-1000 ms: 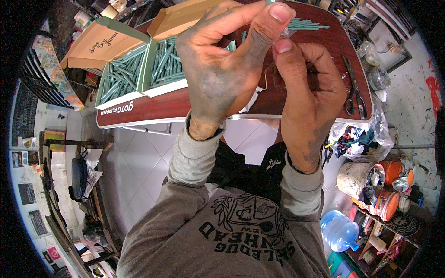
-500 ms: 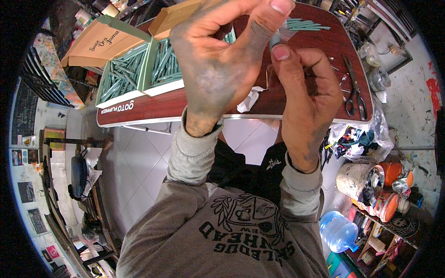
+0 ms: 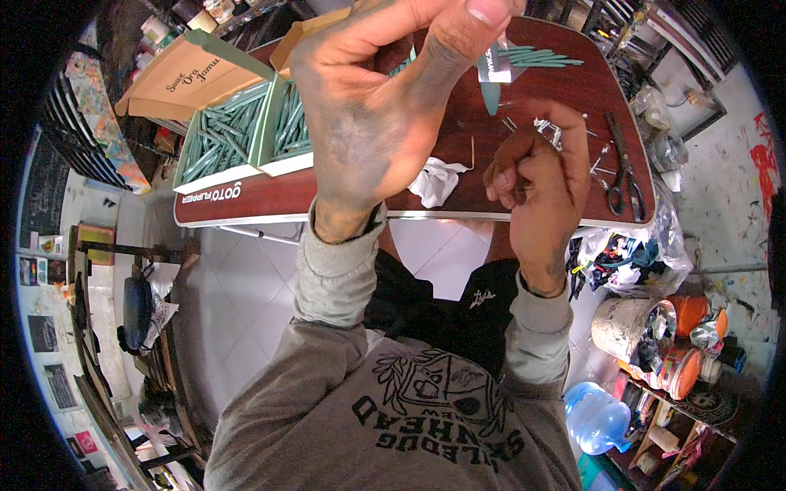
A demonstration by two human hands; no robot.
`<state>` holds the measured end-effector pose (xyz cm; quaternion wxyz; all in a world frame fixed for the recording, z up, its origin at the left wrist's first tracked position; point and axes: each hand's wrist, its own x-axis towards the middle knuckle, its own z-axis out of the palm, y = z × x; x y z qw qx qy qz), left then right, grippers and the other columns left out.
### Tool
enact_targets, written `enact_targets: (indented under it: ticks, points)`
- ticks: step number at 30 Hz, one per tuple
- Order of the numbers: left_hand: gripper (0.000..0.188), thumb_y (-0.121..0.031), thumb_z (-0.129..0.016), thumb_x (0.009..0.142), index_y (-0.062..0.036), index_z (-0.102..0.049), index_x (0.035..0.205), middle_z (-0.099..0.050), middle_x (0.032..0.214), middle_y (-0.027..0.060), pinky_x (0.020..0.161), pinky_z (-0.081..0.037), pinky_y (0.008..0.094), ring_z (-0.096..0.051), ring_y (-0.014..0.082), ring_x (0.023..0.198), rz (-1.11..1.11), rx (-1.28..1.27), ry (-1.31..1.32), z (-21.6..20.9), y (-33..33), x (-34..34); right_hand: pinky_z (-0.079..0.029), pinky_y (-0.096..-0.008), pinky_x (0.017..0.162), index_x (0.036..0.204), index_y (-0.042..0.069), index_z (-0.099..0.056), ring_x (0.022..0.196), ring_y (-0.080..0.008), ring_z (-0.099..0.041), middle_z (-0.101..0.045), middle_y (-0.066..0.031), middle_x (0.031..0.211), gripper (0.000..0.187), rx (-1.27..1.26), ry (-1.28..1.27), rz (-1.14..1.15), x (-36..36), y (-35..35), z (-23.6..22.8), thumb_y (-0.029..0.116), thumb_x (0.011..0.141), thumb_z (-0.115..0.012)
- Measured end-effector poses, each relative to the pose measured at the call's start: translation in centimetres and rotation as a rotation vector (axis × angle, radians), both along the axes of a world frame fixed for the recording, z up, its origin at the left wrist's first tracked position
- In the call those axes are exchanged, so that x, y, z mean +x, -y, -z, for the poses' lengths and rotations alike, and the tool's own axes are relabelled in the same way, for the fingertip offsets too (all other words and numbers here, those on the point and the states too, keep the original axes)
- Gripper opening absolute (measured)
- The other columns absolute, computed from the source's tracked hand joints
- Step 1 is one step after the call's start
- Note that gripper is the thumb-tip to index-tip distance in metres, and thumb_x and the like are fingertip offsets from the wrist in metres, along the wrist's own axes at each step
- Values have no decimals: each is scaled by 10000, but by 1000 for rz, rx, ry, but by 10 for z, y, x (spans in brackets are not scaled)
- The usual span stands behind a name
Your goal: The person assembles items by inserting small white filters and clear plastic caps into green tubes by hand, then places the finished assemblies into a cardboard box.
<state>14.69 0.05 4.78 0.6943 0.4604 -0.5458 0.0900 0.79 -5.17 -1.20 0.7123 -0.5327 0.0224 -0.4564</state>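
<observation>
Green, the stick [image 3: 491, 98] hangs tip-down above the table [image 3: 286, 193], partly inside a clear sleeve [image 3: 503, 64]. The left hand [image 3: 372, 123] pinches it between thumb and fingers. The right hand [image 3: 547, 176] is apart from it, fingers curled; whether they grip anything cannot be told. Scissors [image 3: 621, 155] lie right of that hand, a crumpled tissue [image 3: 436, 183] to its left, two boxes [image 3: 286, 165] farther left.

The left hand [image 3: 377, 123] is standing high, thumb and forefinger pinching — while the right hand [image 3: 544, 176] is hovering lower, its fingers curling loosely.
</observation>
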Motion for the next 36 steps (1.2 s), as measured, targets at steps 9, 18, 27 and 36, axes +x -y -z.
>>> enact_targets:
  ticks: [9, 18, 27, 36]
  points:
    - [227, -207, -730, 902, -12, -755, 1015, -709, 861, 86, 702, -486, 267, -616, 134, 780, 129, 153, -279, -6, -9, -25, -301, -180, 527, 1106, 2, -606, 600, -20, -402, -526, 31, 749, 253, -266, -195, 178, 3, -6, -19, 222, 1033, -504]
    - [279, -76, -753, 853, -28, -718, 1125, -638, 960, 7, 659, -353, 207, -476, 47, 760, 366, 244, -230, 10, -21, -25, -299, -180, 504, 1185, -28, -605, 593, -5, -417, -575, 34, 777, 323, -184, -105, 197, -7, -10, -2, 245, 1028, -531]
    - [354, -139, -767, 853, -49, -703, 1189, -563, 877, -38, 607, -283, 213, -341, 54, 702, 401, 400, -215, 4, -31, -24, -292, -205, 485, 1100, -26, -593, 556, -13, -388, -497, 36, 672, 306, -150, -59, 117, -2, -14, -1, 260, 1043, -502]
    - [381, 17, -654, 805, 41, -658, 1186, -630, 1250, 185, 933, -514, 369, -619, 229, 1095, 340, 418, -21, 4, -32, -34, -311, -187, 493, 1133, -19, -585, 569, -13, -397, -502, 44, 713, 322, -169, -64, 260, -8, -14, 15, 280, 1039, -515]
